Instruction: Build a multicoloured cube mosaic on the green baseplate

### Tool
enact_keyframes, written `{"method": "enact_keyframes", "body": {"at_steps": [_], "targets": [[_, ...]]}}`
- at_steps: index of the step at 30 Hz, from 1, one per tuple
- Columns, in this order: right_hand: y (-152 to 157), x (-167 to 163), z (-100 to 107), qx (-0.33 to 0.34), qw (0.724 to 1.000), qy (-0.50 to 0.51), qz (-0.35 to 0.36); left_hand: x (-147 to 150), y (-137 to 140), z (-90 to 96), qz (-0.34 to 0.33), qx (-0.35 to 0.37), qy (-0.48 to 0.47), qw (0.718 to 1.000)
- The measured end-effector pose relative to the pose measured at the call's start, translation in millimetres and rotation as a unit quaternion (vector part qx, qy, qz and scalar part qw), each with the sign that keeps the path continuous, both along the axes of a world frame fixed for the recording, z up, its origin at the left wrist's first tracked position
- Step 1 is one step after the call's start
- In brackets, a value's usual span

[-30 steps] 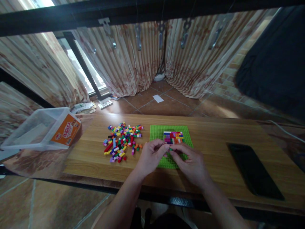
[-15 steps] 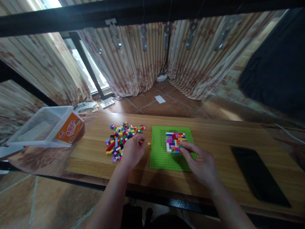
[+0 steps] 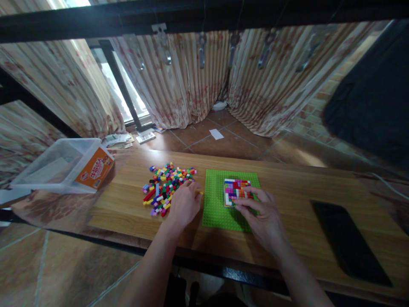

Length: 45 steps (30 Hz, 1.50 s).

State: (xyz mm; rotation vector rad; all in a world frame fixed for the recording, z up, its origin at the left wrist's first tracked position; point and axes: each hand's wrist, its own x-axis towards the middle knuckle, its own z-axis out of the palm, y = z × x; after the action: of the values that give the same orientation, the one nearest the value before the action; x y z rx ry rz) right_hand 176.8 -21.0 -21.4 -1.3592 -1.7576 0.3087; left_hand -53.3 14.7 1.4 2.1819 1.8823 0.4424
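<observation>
My left hand (image 3: 186, 204) is at the right edge of a loose pile of small colourful toy bricks (image 3: 162, 183). Its fingers are bent and a little apart, with the tips at a single yellow brick (image 3: 201, 193) lying on the table. On a green studded baseplate (image 3: 214, 209) stands a low, roughly square block of many-coloured bricks (image 3: 232, 192). My right hand (image 3: 263, 213) reaches over the block's right side, thumb at the near edge and fingers spread across the top. The fingers cover part of the block.
An open clear plastic box (image 3: 64, 166) with an orange label sits left of the wooden table (image 3: 287, 187). A black flat slab (image 3: 349, 241) lies at the right. A dark bar (image 3: 204, 19) with metal clips hanging below it crosses the top of the view.
My left hand has moved right, its fingertips reaching the yellow brick. The right hand's thumb has come away from its pinch, and the fingers have spread over the brick block.
</observation>
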Motion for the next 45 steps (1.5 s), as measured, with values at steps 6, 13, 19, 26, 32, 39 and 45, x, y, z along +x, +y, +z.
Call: {"method": "enact_keyframes", "body": {"at_steps": [6,13,19,26,32,39,45], "targets": [[0,2,-5,-0.03,0.999,0.036,-0.009,4,-2,-0.6,-0.009,-0.021,0.029,0.999],[0,0,-4,-0.044,0.998,0.054,-0.011,7,-1,-0.8,-0.001,-0.028,0.037,0.999],[1,-5,-5,-0.058,0.995,0.073,-0.028,8,-1,1.0,-0.004,-0.031,0.034,0.999],[2,-8,-11,-0.073,0.989,0.118,-0.042,6,-2,-0.6,-0.003,-0.029,0.026,0.999],[1,-8,-14,-0.07,0.989,0.123,-0.045,7,-3,1.1,-0.011,-0.031,-0.008,0.999],[0,-15,-14,-0.039,0.99,0.117,-0.063,13,-2,-0.5,-0.002,-0.023,-0.134,0.991],[-1,-12,-12,-0.034,0.993,0.099,-0.052,18,-4,0.8,-0.017,-0.026,-0.285,0.958]]}}
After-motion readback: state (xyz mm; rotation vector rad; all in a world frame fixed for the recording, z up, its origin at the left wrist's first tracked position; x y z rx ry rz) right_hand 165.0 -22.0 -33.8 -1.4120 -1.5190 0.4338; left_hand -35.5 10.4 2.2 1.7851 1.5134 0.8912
